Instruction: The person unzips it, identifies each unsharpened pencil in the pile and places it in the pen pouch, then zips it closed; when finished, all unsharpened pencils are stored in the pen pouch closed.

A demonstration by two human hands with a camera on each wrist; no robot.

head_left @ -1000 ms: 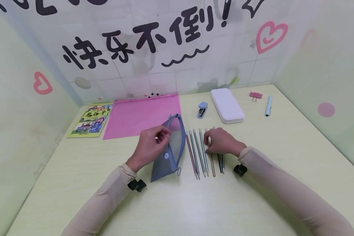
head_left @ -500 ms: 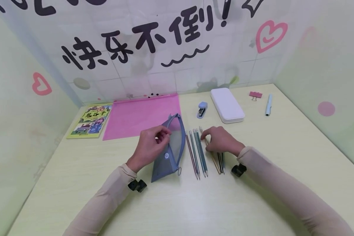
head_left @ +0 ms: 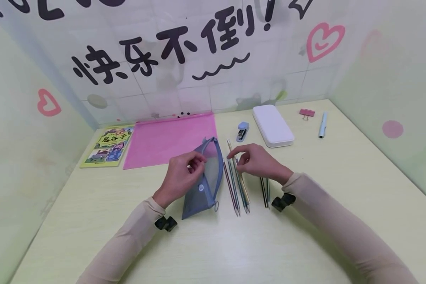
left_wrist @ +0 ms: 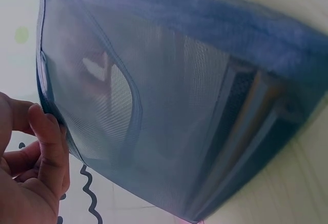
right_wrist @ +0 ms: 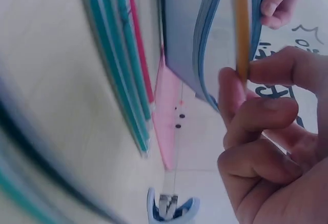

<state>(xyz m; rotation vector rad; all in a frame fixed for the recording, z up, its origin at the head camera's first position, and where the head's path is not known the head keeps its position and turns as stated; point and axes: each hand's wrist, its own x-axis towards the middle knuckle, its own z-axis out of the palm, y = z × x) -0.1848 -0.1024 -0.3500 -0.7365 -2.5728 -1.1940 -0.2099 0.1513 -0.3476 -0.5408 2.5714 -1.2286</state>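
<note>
My left hand [head_left: 184, 173] pinches the edge of a blue-grey mesh pencil pouch [head_left: 197, 199], which stands tilted with its zip gaping. In the left wrist view, several long pencil-like shapes [left_wrist: 246, 126] show through the mesh near one end. Thumb and finger of my right hand [head_left: 257, 161] pinch a gold pencil [right_wrist: 241, 24], lifted over the table just right of the pouch. Beneath it lie teal pencils [right_wrist: 115, 65] and a dark red pencil [head_left: 230, 185], side by side. Another small group of dark and teal pencils [head_left: 264, 193] lies below my right hand, partly hidden by it.
Behind the pouch lies a pink folder [head_left: 170, 138], with a comic-style book [head_left: 108, 146] to its left. At the back stand a blue stapler [head_left: 242, 131] and a white case [head_left: 273, 126]. Further right are a pink binder clip [head_left: 307, 113] and a light blue pen [head_left: 323, 125].
My right hand has picked the gold pencil out of the row and carried it left towards the pouch. Teal pencils have shifted closer together. My left hand and the pouch have stayed put.
</note>
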